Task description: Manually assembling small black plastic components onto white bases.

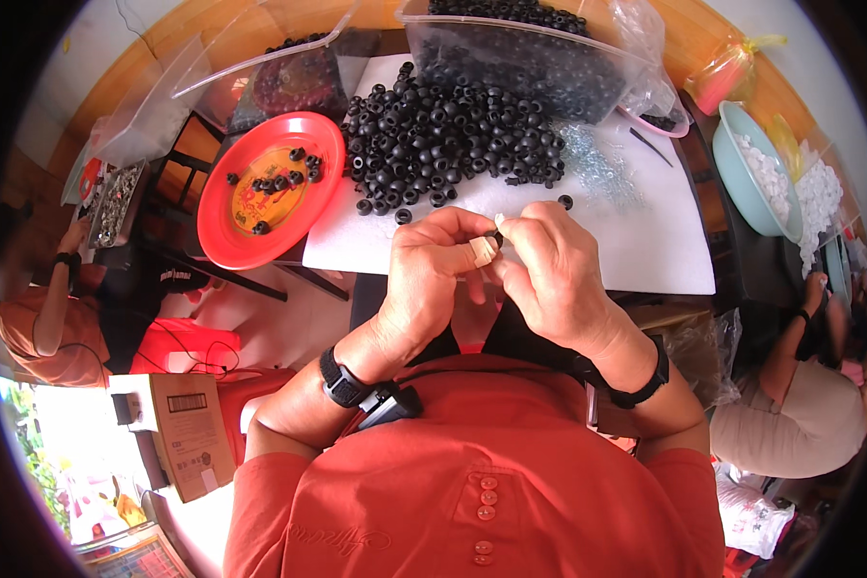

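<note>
Head view: the left hand, grip pinched closed, holds a small round black piece near a heap of black holed beads; the right hand crowds close, its hold unclear.

Bead heap on sheet; plate left, loose beads in it; bin behind heap; basin far right.

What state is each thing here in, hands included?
Left hand: pinching a small dark part.
Right hand: fingertips beside it, grip unclear.
Black pieces: heaped loose on white sheet.
Red plate: a few inside.
Clear bin: open, holding more.
Blue bowl: holding white pieces.
</note>
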The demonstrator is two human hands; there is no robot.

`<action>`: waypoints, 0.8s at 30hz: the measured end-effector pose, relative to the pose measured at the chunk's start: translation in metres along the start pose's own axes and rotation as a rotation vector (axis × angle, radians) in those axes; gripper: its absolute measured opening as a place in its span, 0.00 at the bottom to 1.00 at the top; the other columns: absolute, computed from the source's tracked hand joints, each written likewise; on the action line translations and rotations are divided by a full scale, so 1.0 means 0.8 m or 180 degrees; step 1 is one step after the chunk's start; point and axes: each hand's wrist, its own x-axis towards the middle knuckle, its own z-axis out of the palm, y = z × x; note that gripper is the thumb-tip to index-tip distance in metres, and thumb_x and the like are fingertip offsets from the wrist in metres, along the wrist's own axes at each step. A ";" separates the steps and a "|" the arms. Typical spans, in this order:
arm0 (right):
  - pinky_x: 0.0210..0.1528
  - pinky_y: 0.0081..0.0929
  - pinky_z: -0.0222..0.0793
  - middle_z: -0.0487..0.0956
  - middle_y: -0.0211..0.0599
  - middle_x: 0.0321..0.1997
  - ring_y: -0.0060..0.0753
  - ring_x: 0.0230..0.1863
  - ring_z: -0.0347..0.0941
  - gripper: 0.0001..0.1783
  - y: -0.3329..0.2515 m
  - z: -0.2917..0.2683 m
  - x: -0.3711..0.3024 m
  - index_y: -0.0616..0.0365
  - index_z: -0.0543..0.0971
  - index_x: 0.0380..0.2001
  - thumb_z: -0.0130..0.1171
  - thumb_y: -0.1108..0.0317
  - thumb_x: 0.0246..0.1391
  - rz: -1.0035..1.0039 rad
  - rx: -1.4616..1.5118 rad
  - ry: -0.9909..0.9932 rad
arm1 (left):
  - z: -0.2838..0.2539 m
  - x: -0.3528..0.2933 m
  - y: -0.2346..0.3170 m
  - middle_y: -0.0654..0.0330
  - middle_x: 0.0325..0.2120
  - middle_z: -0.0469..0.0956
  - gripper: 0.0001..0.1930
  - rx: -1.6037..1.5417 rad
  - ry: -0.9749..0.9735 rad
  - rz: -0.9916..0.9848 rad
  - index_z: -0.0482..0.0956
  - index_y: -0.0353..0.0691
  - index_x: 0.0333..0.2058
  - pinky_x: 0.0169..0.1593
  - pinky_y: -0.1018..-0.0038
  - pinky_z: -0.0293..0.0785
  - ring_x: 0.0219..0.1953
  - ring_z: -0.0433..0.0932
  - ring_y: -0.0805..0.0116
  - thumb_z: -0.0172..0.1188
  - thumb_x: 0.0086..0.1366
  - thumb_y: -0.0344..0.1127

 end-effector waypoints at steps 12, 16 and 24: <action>0.23 0.36 0.64 0.69 0.38 0.25 0.41 0.23 0.69 0.17 0.016 0.035 -0.014 0.58 0.69 0.29 0.64 0.78 0.34 0.0060 -0.0247 0.0740 | 0.001 0.000 0.012 0.56 0.28 0.81 0.09 0.0339 -0.0207 -0.0276 0.79 0.27 0.40 0.26 0.79 0.74 0.22 0.78 0.72 0.60 0.66 0.28; 0.24 0.37 0.65 0.68 0.35 0.23 0.41 0.24 0.69 0.15 0.016 0.025 -0.019 0.55 0.68 0.25 0.64 0.76 0.34 0.0102 -0.0086 0.0525 | -0.006 0.004 0.018 0.55 0.27 0.81 0.11 0.0763 -0.0559 -0.0385 0.80 0.27 0.39 0.22 0.78 0.73 0.25 0.79 0.70 0.60 0.67 0.32; 0.20 0.38 0.61 0.67 0.34 0.19 0.40 0.19 0.67 0.16 0.005 0.039 -0.027 0.53 0.65 0.22 0.65 0.74 0.35 0.0115 0.0166 0.0710 | -0.008 -0.002 0.017 0.57 0.20 0.78 0.08 0.0702 -0.0488 -0.0355 0.80 0.28 0.32 0.15 0.82 0.62 0.15 0.74 0.75 0.63 0.63 0.30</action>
